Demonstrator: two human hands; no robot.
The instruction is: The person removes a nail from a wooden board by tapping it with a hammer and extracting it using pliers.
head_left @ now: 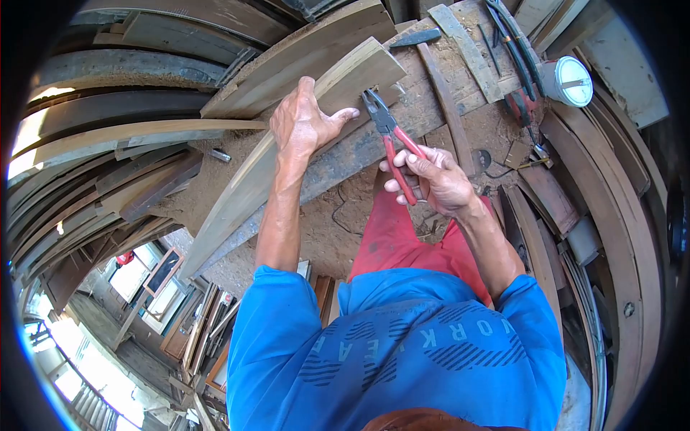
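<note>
My left hand (305,118) rests on a long wooden board (363,72), its fingers curled over the top edge and its thumb stretched along the face. In my right hand (435,176) is a pair of pliers (384,122) with red handles, held with the handles slightly spread. The dark jaws of the pliers are at the board's lower edge near its end. Whether they grip anything there is too small to tell. Under the board runs a worn plank bench (309,179).
A hammer (438,86) lies on the bench to the right, beside a flat wood strip (467,54) and long blue-black-handled cutters (516,50). A white bucket (571,81) stands at the right end. Stacked timber (108,108) fills the left side, and curved boards (611,194) the right.
</note>
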